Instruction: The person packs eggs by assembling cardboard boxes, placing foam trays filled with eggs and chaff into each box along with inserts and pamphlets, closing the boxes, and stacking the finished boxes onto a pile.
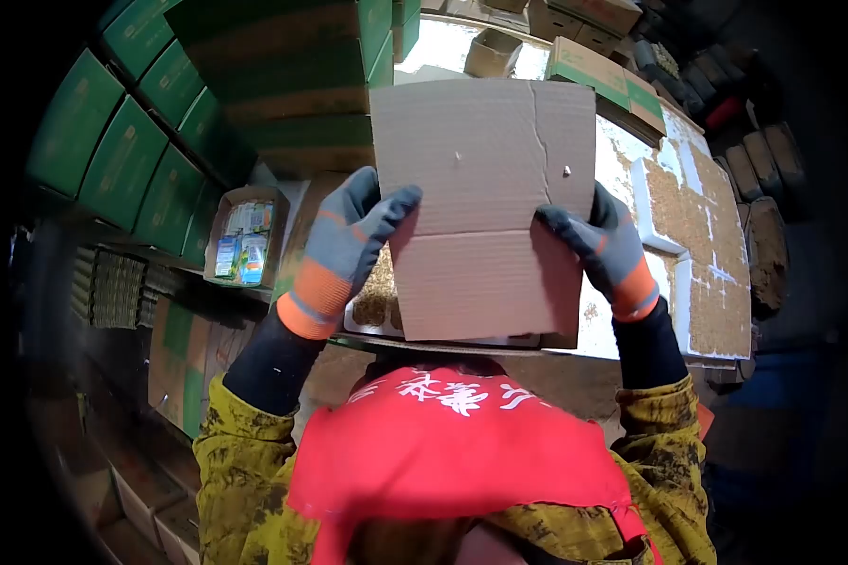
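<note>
A flat brown cardboard sheet (pixel 485 188), creased across its middle and down its upper right, is held up above the table in front of me. My left hand (pixel 349 245), in a grey and orange glove, grips its left edge with the thumb on the near face. On the right edge, my right hand (pixel 608 245) in a matching glove holds it the same way. Fingers behind the sheet are hidden. Below its lower left edge, part of a white tray with brown grainy contents (pixel 377 306) shows; the sheet covers the rest.
Green boxes (pixel 127 165) are stacked at the left, beside a carton of small colourful packets (pixel 245 240). White trays with brown grainy material (pixel 716 282) lie at the right. Flattened green and brown cartons (pixel 608 85) and a small open box (pixel 493 54) sit behind.
</note>
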Tool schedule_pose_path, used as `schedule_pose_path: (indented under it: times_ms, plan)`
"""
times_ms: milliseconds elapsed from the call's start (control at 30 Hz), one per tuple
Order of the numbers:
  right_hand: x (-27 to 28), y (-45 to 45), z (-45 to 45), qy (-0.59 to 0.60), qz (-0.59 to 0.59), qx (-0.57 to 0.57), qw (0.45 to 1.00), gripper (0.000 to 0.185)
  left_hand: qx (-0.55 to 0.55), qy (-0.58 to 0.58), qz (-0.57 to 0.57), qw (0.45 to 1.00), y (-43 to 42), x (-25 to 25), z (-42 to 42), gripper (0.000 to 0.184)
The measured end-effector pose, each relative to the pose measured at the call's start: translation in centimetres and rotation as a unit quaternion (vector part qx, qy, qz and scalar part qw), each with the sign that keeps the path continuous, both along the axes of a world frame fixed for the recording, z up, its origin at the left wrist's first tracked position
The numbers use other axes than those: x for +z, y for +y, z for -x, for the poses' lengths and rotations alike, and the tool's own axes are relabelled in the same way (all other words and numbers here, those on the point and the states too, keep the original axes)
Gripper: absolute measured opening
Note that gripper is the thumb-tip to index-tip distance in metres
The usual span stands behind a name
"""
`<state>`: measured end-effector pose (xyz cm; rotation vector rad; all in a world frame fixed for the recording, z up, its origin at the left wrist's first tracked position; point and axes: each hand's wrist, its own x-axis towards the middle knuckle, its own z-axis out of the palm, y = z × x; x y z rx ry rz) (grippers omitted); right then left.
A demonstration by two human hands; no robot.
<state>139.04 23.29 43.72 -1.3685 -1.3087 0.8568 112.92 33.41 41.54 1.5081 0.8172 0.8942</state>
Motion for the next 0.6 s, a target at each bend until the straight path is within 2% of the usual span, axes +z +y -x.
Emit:
schedule_pose_path:
  times_ms: [33, 67, 100, 133, 167, 233, 267, 300, 367, 467, 500, 533, 567, 600]
  plan:
    - [-0.1, -0.4, -0.2, -0.01, -0.028, -0.006, 1.0, 0.035, 0.004, 0.039, 0.001, 0.999, 0.4, 0.2, 0.3, 0.038]
    - [0.6, -0.9, 1.0, -0.045, -0.174, -0.078, 0.981, 0.022, 0.051, 0.066, -0.103, 0.991, 0.9, -0.7, 1.0, 0.045]
    - [0.6, -0.8, 0.8, -0.197, -0.271, -0.102, 0.936, 0.031, 0.094, 0.095, -0.203, 0.97, 1.5, -2.0, 2.1, 0.052]
    - [1.1, -0.8, 1.3, -0.366, -0.322, -0.085, 0.869, 0.036, 0.101, 0.198, -0.237, 0.946, 1.1, -2.4, 3.1, 0.063]
    - [1.8, -1.0, 2.5, -0.52, -0.358, -0.065, 0.773, 0.041, 0.072, 0.176, -0.218, 0.957, 1.8, -6.0, 4.3, 0.065]
    - [0.1, -2.0, 5.7, -0.568, -0.204, 0.121, 0.788, 0.04, -0.032, 0.162, -0.129, 0.978, 2.7, -9.2, 6.4, 0.06]
    - [-2.2, -1.5, 6.9, -0.585, -0.157, 0.156, 0.78, 0.035, -0.005, 0.106, 0.076, 0.991, 2.2, -7.6, 6.7, 0.056]
    - [-4.7, -1.0, 7.9, -0.599, -0.107, 0.189, 0.771, 0.03, 0.027, 0.099, 0.117, 0.988, 1.5, -6.6, 6.6, 0.053]
    - [-6.3, -0.1, 9.0, -0.577, -0.064, 0.201, 0.789, 0.027, 0.02, 0.142, 0.082, 0.986, 1.0, -5.4, 6.7, 0.053]
    - [-6.4, -0.3, 9.9, -0.593, -0.024, 0.2, 0.78, 0.031, 0.009, 0.1, 0.092, 0.991, 1.5, -6.8, 7.0, 0.052]
    - [-5.5, -0.3, 10.0, -0.607, -0.018, 0.191, 0.771, 0.033, 0.005, 0.136, 0.029, 0.99, 1.7, -7.3, 7.1, 0.05]
    - [-3.8, -1.0, 10.0, -0.593, -0.032, 0.179, 0.784, 0.034, 0.005, 0.169, -0.035, 0.985, 1.9, -8.0, 7.3, 0.048]
    - [-2.7, -1.5, 10.0, -0.6, -0.105, 0.143, 0.78, 0.036, -0.047, 0.249, -0.166, 0.953, 2.5, -8.9, 8.2, 0.043]
    - [-1.7, -1.7, 9.9, -0.605, -0.106, 0.125, 0.779, 0.036, -0.077, 0.308, -0.302, 0.899, 2.8, -9.1, 8.6, 0.039]
